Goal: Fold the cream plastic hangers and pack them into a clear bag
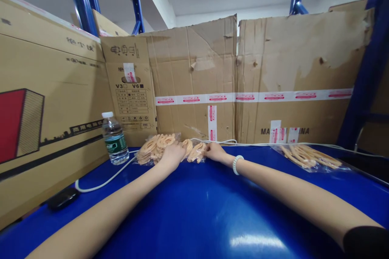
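Observation:
At the back of the blue table, tan, looped, strap-like pieces (194, 151) lie in a clear plastic bag between my two hands. My right hand (216, 153), with a pale beaded band on its wrist, pinches the right end of that bag. At its left end is my left hand (174, 156), its fingers curled closed against the bag; the fingertips are partly hidden. Left of this hand, partly behind it, sits a larger pile of similar tan pieces (150, 149) in clear plastic. What the pieces are made of cannot be told.
A water bottle (115, 139) stands at the left, near a white cable (106, 182) and a black object (63, 199). Another bag of long tan pieces (310, 157) lies at the right. Cardboard boxes (194, 73) wall the blue table (200, 214) at the back and left.

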Demonstrator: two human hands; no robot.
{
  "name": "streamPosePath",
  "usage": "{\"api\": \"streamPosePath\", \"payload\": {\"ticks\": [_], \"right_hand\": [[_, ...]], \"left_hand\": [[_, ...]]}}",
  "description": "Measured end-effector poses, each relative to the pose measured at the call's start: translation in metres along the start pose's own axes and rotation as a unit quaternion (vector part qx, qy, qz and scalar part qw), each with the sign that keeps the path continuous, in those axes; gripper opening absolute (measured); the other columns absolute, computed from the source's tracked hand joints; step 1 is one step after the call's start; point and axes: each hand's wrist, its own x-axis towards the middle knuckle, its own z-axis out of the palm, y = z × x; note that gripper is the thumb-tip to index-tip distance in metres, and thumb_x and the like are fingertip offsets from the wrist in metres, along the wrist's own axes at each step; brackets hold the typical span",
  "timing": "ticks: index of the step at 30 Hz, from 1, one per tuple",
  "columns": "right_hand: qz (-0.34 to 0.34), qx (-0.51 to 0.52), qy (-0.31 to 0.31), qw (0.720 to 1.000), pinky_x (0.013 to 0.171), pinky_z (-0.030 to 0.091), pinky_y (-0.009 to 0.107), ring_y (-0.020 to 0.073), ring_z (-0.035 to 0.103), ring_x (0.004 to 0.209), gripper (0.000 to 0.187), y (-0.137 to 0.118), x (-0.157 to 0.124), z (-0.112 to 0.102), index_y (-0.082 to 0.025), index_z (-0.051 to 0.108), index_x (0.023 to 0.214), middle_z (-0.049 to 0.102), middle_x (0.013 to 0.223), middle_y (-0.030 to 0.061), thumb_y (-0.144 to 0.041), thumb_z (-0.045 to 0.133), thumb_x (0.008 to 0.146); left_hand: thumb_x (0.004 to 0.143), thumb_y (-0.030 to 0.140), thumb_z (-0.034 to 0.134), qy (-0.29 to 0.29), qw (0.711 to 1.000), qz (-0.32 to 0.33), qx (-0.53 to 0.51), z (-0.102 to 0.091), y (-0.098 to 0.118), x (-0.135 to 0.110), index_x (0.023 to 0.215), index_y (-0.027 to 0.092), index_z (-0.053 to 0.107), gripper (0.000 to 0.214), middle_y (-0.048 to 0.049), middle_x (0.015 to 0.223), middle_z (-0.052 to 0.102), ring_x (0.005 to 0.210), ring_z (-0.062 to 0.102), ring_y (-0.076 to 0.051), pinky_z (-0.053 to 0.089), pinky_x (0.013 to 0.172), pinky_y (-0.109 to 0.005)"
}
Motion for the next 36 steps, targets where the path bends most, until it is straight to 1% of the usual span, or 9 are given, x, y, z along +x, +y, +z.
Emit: {"api": "streamPosePath", "payload": {"ticks": [6, 17, 21, 24, 27, 29, 32, 34, 36], "right_hand": [[0.011, -0.045, 0.003, 0.999, 0.079, 0.053, 0.037, 0.018, 0.062, 0.089, 0.019, -0.001, -0.007, -0.001, -0.013, 0.062, 0.102, 0.063, 0.101, 0.0053, -0.03, 0.059, 0.092], [-0.031, -0.073, 0.001, 0.997, 0.077, 0.053, 0.035, 0.0161, 0.063, 0.083, 0.018, 0.005, -0.014, -0.003, -0.013, 0.063, 0.09, 0.065, 0.091, 0.0029, -0.03, 0.061, 0.091], [-0.058, -0.064, 0.021, 0.996, 0.069, 0.051, 0.028, 0.0148, 0.064, 0.075, 0.013, 0.006, -0.023, -0.014, -0.012, 0.065, 0.084, 0.068, 0.082, 0.0033, -0.024, 0.065, 0.086], [-0.091, -0.066, 0.043, 0.993, 0.066, 0.047, 0.021, 0.0133, 0.065, 0.074, 0.007, 0.019, -0.042, -0.043, -0.013, 0.068, 0.085, 0.071, 0.081, 0.0033, -0.019, 0.065, 0.083], [-0.09, -0.101, 0.08, 0.988, 0.071, 0.046, 0.02, 0.0143, 0.066, 0.08, 0.009, 0.049, -0.071, -0.093, -0.016, 0.07, 0.088, 0.072, 0.086, 0.0027, -0.018, 0.063, 0.082], [-0.056, -0.141, 0.118, 0.981, 0.077, 0.045, 0.021, 0.0171, 0.065, 0.086, 0.011, 0.078, -0.093, -0.133, -0.016, 0.07, 0.088, 0.072, 0.09, 0.0046, -0.017, 0.061, 0.081], [0.034, -0.204, 0.195, 0.959, 0.081, 0.044, 0.025, 0.021, 0.064, 0.093, 0.019, 0.128, -0.121, -0.186, -0.013, 0.067, 0.097, 0.07, 0.099, 0.0103, -0.017, 0.051, 0.086], [0.095, -0.243, 0.229, 0.938, 0.084, 0.043, 0.03, 0.0259, 0.062, 0.098, 0.025, 0.16, -0.133, -0.209, -0.009, 0.066, 0.101, 0.068, 0.103, 0.0169, -0.021, 0.048, 0.089], [0.138, -0.27, 0.231, 0.925, 0.087, 0.042, 0.035, 0.0303, 0.06, 0.102, 0.032, 0.187, -0.138, -0.22, -0.006, 0.064, 0.107, 0.065, 0.108, 0.0217, -0.029, 0.052, 0.089]], "left_hand": [[0.089, -0.001, 0.044, 0.036, 0.999, 0.024, 0.017, 0.011, 0.002, -0.008, 0.11, 0.007, 0.062, 0.029, -0.0216, 0.102, 0.066, 0.109, 0.055, -0.031, 0.051, 0.078, -0.036], [0.086, -0.002, 0.044, 0.046, 0.998, -0.002, 0.037, 0.011, 0.013, -0.007, 0.096, 0.007, 0.067, 0.027, -0.0198, 0.104, 0.06, 0.103, 0.054, -0.029, 0.052, 0.068, -0.028], [0.087, -0.002, 0.041, 0.073, 0.997, 0.004, 0.039, 0.01, 0.012, -0.01, 0.099, 0.008, 0.066, 0.03, -0.0202, 0.112, 0.057, 0.105, 0.053, -0.03, 0.053, 0.066, -0.029], [0.087, -0.001, 0.038, 0.098, 0.994, 0.036, 0.026, 0.008, 0.009, -0.016, 0.103, 0.009, 0.066, 0.033, -0.0192, 0.106, 0.061, 0.102, 0.056, -0.03, 0.054, 0.073, -0.034], [0.088, 0.0, 0.037, 0.126, 0.99, 0.063, 0.005, 0.007, 0.012, -0.023, 0.114, 0.011, 0.062, 0.038, -0.0189, 0.114, 0.062, 0.105, 0.057, -0.031, 0.053, 0.079, -0.036], [0.085, -0.002, 0.037, 0.167, 0.983, 0.075, -0.026, 0.004, 0.019, -0.027, 0.122, 0.015, 0.059, 0.045, -0.0173, 0.125, 0.058, 0.11, 0.058, -0.03, 0.053, 0.077, -0.033], [0.086, 0.003, 0.039, 0.218, 0.965, 0.124, -0.072, -0.005, 0.042, -0.039, 0.119, 0.016, 0.061, 0.041, -0.0165, 0.121, 0.062, 0.109, 0.06, -0.031, 0.054, 0.072, -0.033], [0.085, 0.004, 0.042, 0.227, 0.955, 0.182, -0.065, -0.014, 0.061, -0.052, 0.113, 0.014, 0.063, 0.037, -0.0156, 0.113, 0.065, 0.1, 0.063, -0.031, 0.054, 0.069, -0.035], [0.085, 0.005, 0.042, 0.222, 0.945, 0.229, -0.076, -0.023, 0.081, -0.067, 0.111, 0.015, 0.063, 0.034, -0.0127, 0.102, 0.067, 0.088, 0.066, -0.028, 0.054, 0.064, -0.033]]}}
